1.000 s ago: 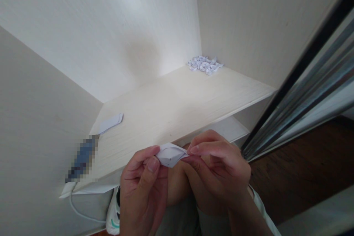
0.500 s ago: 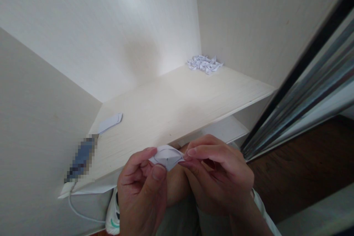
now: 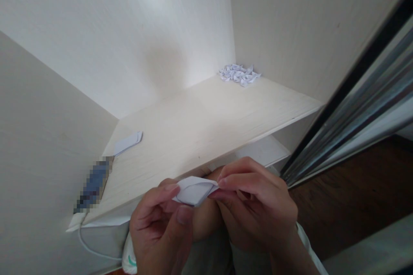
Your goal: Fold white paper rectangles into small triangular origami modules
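A small piece of folded white paper [image 3: 196, 190] is held between both hands, above the knees and just in front of the shelf edge. My left hand [image 3: 164, 219] pinches its left end between thumb and fingers. At the right tip, my right hand [image 3: 258, 202] grips the paper with thumb and forefinger. The paper's upper layer bows up, leaving a curved pocket that faces me. On the shelf's far right corner lies a heap of small folded white paper pieces [image 3: 239, 74]. A stack of white paper strips [image 3: 128, 142] rests at the shelf's left side.
A pixelated dark blue object [image 3: 93, 185] lies at the shelf's [image 3: 193, 124] left front, with a white cable [image 3: 92, 247] hanging below it. A lower shelf [image 3: 264, 150] shows underneath. Sliding-door rails [image 3: 348, 99] run along the right, beside a dark wooden floor [image 3: 351, 193].
The folded paper has tilted and its pocket looks different, with the inner crease no longer showing. My left hand has shifted slightly left; my right hand keeps its pinch at the tip.
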A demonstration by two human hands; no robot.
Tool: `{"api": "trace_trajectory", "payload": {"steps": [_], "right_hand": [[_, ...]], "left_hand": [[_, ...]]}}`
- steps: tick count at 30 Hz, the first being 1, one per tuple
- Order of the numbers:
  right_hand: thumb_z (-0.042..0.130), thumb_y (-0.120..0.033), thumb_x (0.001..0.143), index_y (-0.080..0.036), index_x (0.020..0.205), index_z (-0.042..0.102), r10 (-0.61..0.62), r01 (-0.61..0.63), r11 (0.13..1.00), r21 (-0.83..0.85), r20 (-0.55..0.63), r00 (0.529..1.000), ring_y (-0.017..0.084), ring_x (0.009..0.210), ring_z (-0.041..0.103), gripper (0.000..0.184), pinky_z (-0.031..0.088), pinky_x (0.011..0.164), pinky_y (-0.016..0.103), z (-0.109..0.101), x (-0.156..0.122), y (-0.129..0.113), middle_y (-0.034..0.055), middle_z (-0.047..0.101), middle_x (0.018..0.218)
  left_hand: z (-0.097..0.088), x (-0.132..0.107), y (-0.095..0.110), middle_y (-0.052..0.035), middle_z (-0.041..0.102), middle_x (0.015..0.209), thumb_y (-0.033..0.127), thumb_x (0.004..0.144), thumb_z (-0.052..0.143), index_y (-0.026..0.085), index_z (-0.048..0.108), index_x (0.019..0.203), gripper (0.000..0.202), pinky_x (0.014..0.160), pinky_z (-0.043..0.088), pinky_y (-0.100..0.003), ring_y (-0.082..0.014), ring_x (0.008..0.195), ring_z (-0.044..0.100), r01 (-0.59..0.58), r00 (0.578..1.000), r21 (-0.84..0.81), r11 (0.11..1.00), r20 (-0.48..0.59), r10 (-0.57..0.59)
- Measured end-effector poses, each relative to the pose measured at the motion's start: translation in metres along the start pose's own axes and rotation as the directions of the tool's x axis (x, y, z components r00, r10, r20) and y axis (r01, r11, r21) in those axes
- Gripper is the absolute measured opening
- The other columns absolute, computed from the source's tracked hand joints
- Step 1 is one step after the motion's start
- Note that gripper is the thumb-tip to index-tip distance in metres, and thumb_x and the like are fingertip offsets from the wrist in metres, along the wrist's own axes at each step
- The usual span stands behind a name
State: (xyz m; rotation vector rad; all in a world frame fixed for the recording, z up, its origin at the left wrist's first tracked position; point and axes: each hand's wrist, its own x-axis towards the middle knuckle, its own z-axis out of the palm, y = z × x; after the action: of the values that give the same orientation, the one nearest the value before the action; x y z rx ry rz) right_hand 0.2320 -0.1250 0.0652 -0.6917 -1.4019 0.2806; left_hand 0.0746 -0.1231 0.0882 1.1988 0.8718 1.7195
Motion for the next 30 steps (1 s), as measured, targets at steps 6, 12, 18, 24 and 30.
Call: {"api": "trace_trajectory", "payload": {"steps": [6, 12, 18, 24, 30], "right_hand": [[0.075, 0.0, 0.084, -0.018, 0.102, 0.067, -0.001, 0.002, 1.0, -0.008, 0.082, 0.997, 0.012, 0.083, 0.063, 0.027, 0.051, 0.067, 0.025, -0.0014, 0.002, 0.002, 0.0018, 0.065, 0.095], [0.076, -0.001, 0.084, -0.019, 0.1, 0.065, 0.013, -0.014, 1.0, 0.008, 0.085, 0.996, 0.013, 0.089, 0.062, 0.026, 0.051, 0.072, 0.025, -0.0002, 0.0004, 0.0032, 0.0017, 0.062, 0.1], [0.066, -0.003, 0.092, -0.019, 0.1, 0.064, 0.018, -0.018, 1.0, -0.004, 0.098, 0.995, 0.013, 0.089, 0.061, 0.018, 0.053, 0.074, 0.025, 0.0, 0.0005, -0.0016, 0.0021, 0.061, 0.099], [0.062, 0.0, 0.092, -0.019, 0.1, 0.065, 0.029, -0.03, 1.0, 0.009, 0.112, 0.993, 0.013, 0.091, 0.061, 0.021, 0.054, 0.073, 0.023, 0.0023, -0.0012, -0.0029, 0.0031, 0.06, 0.1], [0.063, 0.0, 0.092, -0.018, 0.103, 0.068, 0.055, -0.06, 0.998, 0.033, 0.12, 0.991, 0.01, 0.09, 0.061, 0.021, 0.053, 0.072, 0.021, 0.0031, -0.0018, -0.0059, 0.0031, 0.059, 0.101]], "left_hand": [[-0.0025, 0.0008, 0.0022, 0.0009, 0.075, 0.075, 0.021, 0.073, 0.091, 0.028, 0.083, 0.089, 0.02, 0.052, 0.055, -0.015, -0.0108, 0.06, 0.066, -0.061, 0.994, 0.021, 0.998, 0.089, 0.059], [-0.0041, -0.0008, -0.0003, 0.0008, 0.077, 0.079, 0.021, 0.071, 0.091, 0.028, 0.083, 0.089, 0.021, 0.057, 0.059, -0.017, -0.0119, 0.065, 0.069, -0.07, 0.995, 0.027, 0.997, 0.076, 0.067], [-0.0005, -0.0012, 0.003, 0.0021, 0.077, 0.074, 0.022, 0.067, 0.095, 0.031, 0.084, 0.091, 0.029, 0.06, 0.06, -0.017, -0.0115, 0.063, 0.071, -0.086, 0.992, 0.075, 0.993, 0.096, 0.079], [0.0002, -0.0009, 0.0023, 0.0018, 0.074, 0.067, 0.024, 0.066, 0.096, 0.03, 0.083, 0.089, 0.026, 0.057, 0.059, -0.017, -0.0113, 0.059, 0.068, -0.038, 0.996, 0.062, 0.997, 0.077, 0.033], [-0.0023, -0.0009, 0.0004, 0.002, 0.075, 0.073, 0.021, 0.063, 0.097, 0.029, 0.083, 0.091, 0.032, 0.058, 0.06, -0.018, -0.0113, 0.061, 0.069, -0.026, 0.999, 0.044, 0.999, 0.031, 0.025]]}}
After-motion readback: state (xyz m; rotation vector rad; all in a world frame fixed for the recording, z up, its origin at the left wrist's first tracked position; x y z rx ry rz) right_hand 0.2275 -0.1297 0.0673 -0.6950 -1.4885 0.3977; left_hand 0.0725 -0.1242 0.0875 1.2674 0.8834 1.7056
